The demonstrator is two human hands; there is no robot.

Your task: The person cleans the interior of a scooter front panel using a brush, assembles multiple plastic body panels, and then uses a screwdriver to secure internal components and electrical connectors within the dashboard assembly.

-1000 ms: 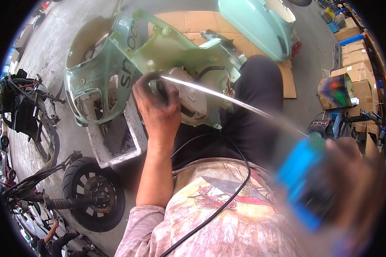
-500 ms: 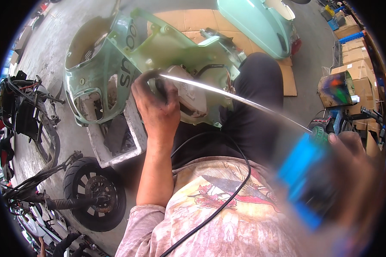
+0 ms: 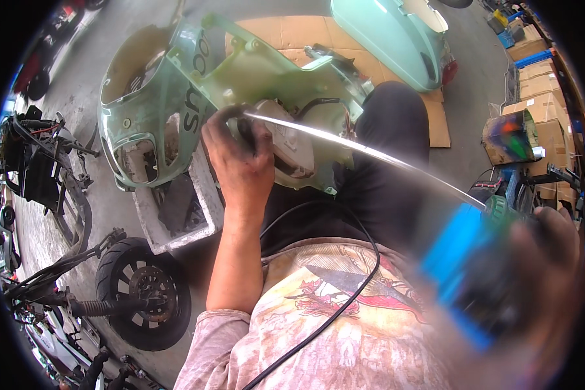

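Observation:
My left hand (image 3: 240,146) is closed, its curled fingers beside a beige rounded housing (image 3: 286,143) on the inside of a pale green scooter panel (image 3: 253,71). What those fingers grip is hidden. My right hand (image 3: 552,240), blurred, holds the green handle (image 3: 497,209) of a long screwdriver. Its thin bright shaft (image 3: 370,153) slants across to the fingertips of my left hand. A smeared blue and black object (image 3: 458,240) lies over my right wrist area; its kind cannot be made out. The panel rests near my dark trouser leg (image 3: 396,123).
A green front fairing (image 3: 143,117) stands left over a white-framed crate (image 3: 211,214). A wheel (image 3: 143,292) and a bare scooter frame (image 3: 45,162) are further left. Another green body panel (image 3: 396,39) lies on cardboard (image 3: 435,117). Boxes (image 3: 539,97) line the right. A black cable (image 3: 325,312) crosses my shirt.
My right hand and the screwdriver handle have shifted slightly to the right. My left hand stays at the same place by the housing.

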